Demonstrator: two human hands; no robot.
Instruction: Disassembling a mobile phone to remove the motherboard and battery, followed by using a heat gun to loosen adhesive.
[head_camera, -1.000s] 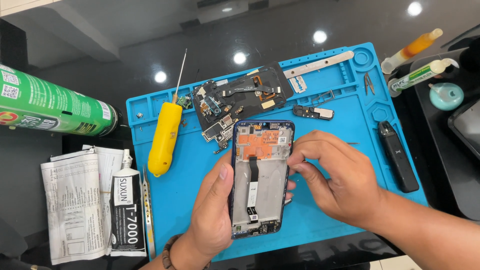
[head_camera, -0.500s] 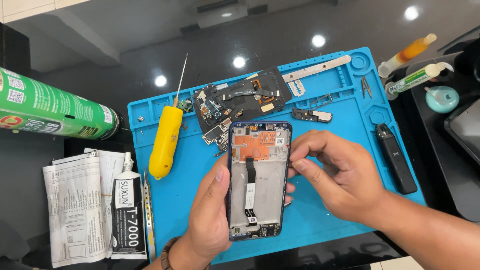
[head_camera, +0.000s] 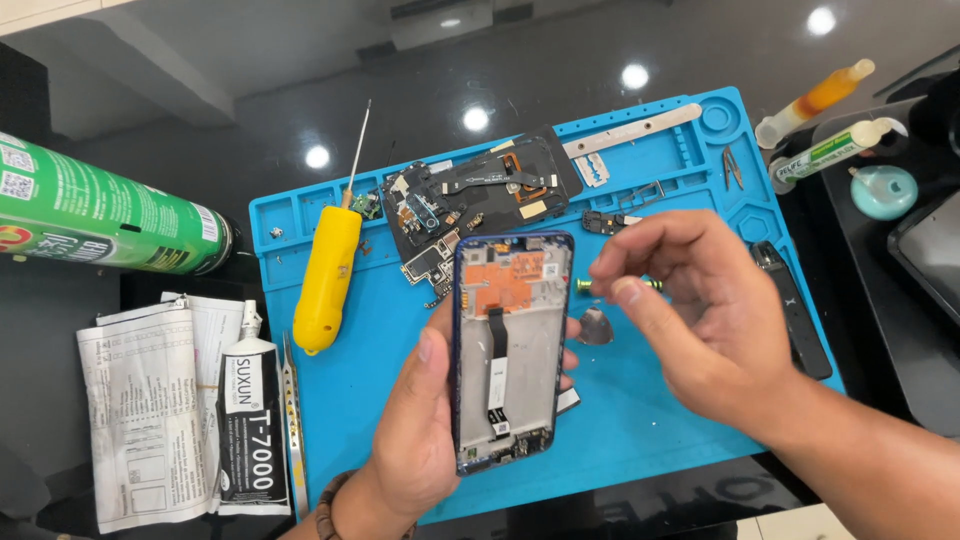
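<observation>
Lifted off the opened phone (head_camera: 510, 350), the right hand (head_camera: 700, 320) now hovers beside it, fingers (head_camera: 628, 292) loosely apart, holding nothing I can make out. Left hand (head_camera: 425, 430) clamps the phone upright above the blue mat (head_camera: 640, 420): orange panel on top, black ribbon down its middle. Left on the desk (head_camera: 150, 180) lie a black glue tube (head_camera: 250, 420), folded paper (head_camera: 145, 410) and a green can (head_camera: 100, 210).
</observation>
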